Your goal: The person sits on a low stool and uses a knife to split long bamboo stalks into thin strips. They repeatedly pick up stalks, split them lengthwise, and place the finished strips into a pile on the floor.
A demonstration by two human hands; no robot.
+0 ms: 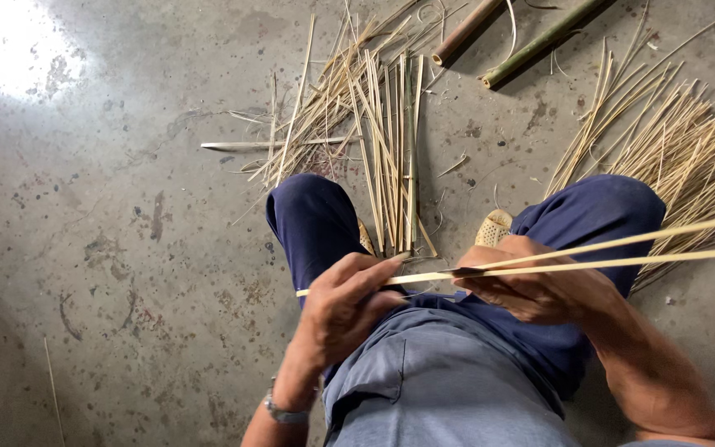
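Bamboo strip (424, 277), partly split into two slivers beyond right hand (531, 285); left hand (345, 302) pinches unsplit end; finished strips pile (382, 141) ahead of it.

Bamboo strip (589, 257) cut off at right edge; blade under right hand (539, 285) unclear.

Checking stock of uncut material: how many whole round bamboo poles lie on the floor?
2: a brown pole and a green pole, side by side at the top edge, both partly cut off by the frame.
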